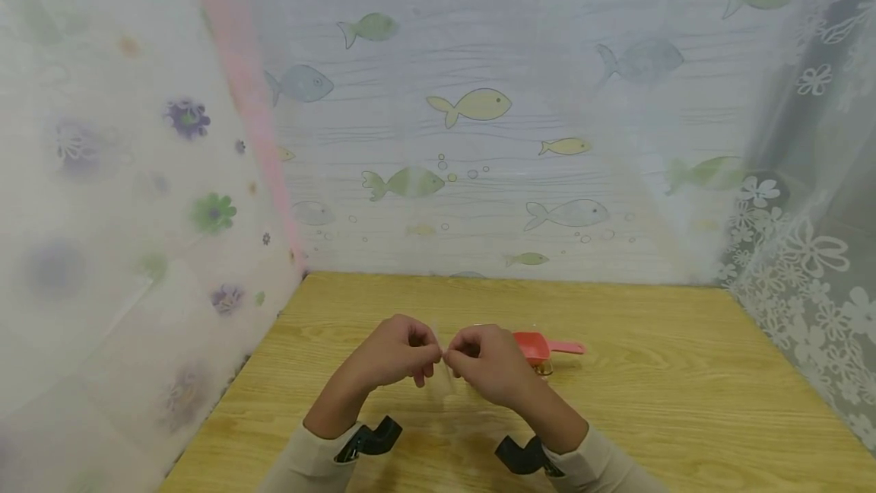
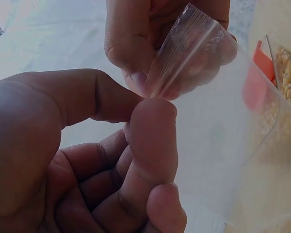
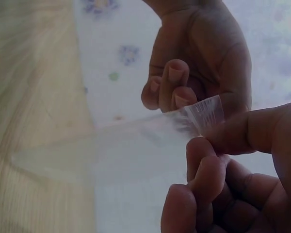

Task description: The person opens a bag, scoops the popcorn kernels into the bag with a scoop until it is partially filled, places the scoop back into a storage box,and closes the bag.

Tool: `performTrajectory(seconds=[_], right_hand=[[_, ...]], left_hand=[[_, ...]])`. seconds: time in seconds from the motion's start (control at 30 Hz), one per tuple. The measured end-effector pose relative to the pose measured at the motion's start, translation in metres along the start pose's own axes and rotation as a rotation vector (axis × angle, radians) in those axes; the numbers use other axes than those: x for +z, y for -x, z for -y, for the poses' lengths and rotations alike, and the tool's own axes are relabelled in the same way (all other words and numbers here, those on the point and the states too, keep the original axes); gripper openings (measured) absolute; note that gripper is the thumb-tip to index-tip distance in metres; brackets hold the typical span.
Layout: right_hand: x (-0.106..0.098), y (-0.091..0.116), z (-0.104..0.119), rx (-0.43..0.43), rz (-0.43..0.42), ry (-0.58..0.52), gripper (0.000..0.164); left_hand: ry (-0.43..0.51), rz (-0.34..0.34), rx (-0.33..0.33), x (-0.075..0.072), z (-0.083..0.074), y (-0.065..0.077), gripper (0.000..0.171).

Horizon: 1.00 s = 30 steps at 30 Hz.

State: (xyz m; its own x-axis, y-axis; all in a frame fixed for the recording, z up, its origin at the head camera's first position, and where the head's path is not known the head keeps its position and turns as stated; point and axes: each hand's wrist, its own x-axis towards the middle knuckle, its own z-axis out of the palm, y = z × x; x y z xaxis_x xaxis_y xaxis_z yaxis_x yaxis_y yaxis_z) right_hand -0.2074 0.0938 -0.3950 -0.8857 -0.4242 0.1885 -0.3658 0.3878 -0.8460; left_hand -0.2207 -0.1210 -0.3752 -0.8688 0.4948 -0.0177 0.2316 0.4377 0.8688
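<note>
Bag [image 3: 111, 150] of clear plastic sits over the bench [image 1: 671, 379], between its left and right edges; left hand [image 1: 400, 354] and right hand [image 1: 491, 364] pinch its top close together, likely to steady the thin film; room opens toward the right edge, past the pink scoop [image 1: 531, 347]

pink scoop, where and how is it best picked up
Probably by the handle of the pink scoop: it is slim, juts toward the person's right and looks unobstructed, while the right hand overlaps the left edge of the bowl in the head view. Coming from the right and above, thumb and fingers across the handle, seems best.
</note>
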Motion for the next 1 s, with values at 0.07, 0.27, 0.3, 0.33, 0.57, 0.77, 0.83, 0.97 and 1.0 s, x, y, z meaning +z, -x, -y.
performTrajectory(seconds=[0.07, 0.27, 0.3, 0.33, 0.57, 0.77, 0.83, 0.97, 1.0], right_hand=[[0.001, 0.000, 0.000, -0.005, -0.015, 0.000, 0.018], [0.005, 0.001, -0.002, -0.029, -0.054, 0.038, 0.018], [0.005, 0.001, -0.003, -0.034, -0.059, 0.047, 0.018], [0.006, 0.001, -0.003, -0.036, -0.062, 0.055, 0.019], [0.009, -0.002, -0.006, -0.061, -0.082, 0.123, 0.021], [0.011, -0.002, -0.007, -0.089, -0.101, 0.159, 0.022], [0.011, -0.002, -0.007, -0.101, -0.110, 0.173, 0.022], [0.012, -0.002, -0.007, -0.115, -0.125, 0.184, 0.025], [0.012, -0.002, -0.007, -0.115, -0.127, 0.185, 0.025]], left_hand=[[-0.018, -0.003, 0.006, 0.001, 0.000, -0.001, 0.022], [-0.069, -0.012, 0.014, 0.003, -0.002, 0.001, 0.022], [-0.072, -0.013, 0.016, 0.004, -0.003, 0.001, 0.022], [-0.076, -0.012, 0.019, 0.004, -0.003, 0.001, 0.021], [-0.114, -0.014, 0.007, 0.006, 0.000, -0.001, 0.023], [-0.135, -0.015, 0.024, 0.006, 0.004, -0.003, 0.024], [-0.140, -0.015, 0.028, 0.006, 0.004, -0.003, 0.024], [-0.152, -0.018, 0.031, 0.006, 0.005, -0.003, 0.025], [-0.156, -0.019, 0.032, 0.006, 0.005, -0.003, 0.025]])
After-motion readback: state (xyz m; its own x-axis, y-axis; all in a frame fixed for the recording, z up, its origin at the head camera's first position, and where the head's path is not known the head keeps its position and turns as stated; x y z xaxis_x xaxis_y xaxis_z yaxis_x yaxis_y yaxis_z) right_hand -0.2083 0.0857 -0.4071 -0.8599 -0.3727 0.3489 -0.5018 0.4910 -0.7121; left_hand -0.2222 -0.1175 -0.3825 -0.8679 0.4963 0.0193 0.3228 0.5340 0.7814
